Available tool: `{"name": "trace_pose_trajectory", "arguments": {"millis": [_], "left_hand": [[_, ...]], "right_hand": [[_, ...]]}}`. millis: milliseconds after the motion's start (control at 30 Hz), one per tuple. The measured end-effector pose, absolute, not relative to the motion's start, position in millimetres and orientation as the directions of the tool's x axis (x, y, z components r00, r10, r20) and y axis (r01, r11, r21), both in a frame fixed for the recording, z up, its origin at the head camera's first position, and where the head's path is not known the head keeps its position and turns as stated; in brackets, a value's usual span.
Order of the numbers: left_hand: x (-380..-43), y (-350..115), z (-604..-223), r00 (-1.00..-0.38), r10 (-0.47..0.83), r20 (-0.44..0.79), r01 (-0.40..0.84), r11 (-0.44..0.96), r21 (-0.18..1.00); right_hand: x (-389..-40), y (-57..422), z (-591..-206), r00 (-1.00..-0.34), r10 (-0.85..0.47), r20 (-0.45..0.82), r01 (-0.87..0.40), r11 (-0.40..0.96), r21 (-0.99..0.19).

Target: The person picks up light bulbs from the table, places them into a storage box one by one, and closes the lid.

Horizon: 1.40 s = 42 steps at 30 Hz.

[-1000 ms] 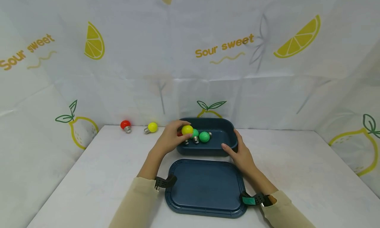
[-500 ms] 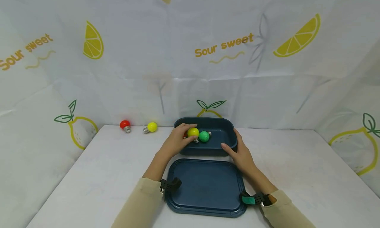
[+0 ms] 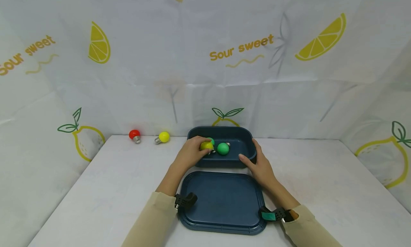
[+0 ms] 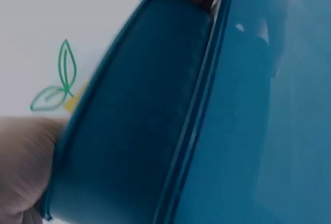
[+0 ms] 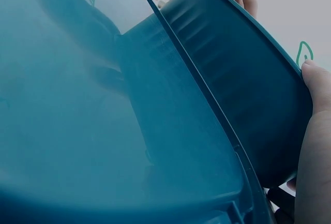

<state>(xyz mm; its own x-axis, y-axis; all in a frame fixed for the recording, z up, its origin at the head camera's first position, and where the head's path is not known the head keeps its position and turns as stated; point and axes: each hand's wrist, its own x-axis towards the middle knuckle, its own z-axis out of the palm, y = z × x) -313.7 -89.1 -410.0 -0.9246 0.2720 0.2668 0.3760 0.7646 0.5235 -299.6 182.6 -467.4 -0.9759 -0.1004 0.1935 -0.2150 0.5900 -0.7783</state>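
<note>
In the head view, a dark blue box point(image 3: 224, 164) stands at the table's back edge. My left hand point(image 3: 190, 153) reaches over its left side and pinches a round yellow light bulb point(image 3: 206, 146) low inside. Beside that bulb lies a green bulb point(image 3: 223, 149), and behind it shows part of another green bulb point(image 3: 211, 141). At the box's front right corner, my right hand point(image 3: 260, 169) grips the wall, thumb at the front rim and fingers round the side. Both wrist views show the box wall point(image 4: 129, 105) from outside; its contents are hidden there.
A flat dark blue lid point(image 3: 223, 204) lies in front of the box, under the forearms. At the back left rest a red bulb point(image 3: 134, 135) and a second yellow bulb point(image 3: 164, 136). A white printed cloth point(image 3: 199, 97) hangs close behind the box.
My left hand has moved right and lowered the yellow bulb deeper into the box. The nearer green bulb has shifted slightly right. My right hand has stayed at the corner.
</note>
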Motion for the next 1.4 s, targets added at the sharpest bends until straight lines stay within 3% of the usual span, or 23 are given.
{"name": "trace_pose_trajectory", "arguments": {"millis": [400, 1400], "left_hand": [[-311.5, -86.1, -406.7, -0.951, 0.224, 0.212, 0.304, 0.795, 0.525], [-312.3, -93.4, -402.8, -0.932, 0.273, 0.238, 0.362, 0.743, 0.563]], "right_hand": [[-300.9, 181.5, -467.1, -0.974, -0.104, 0.203, -0.225, 0.592, -0.774], [-298.9, 181.7, -467.6, -0.979, -0.093, 0.182, -0.201, 0.594, -0.779]]}}
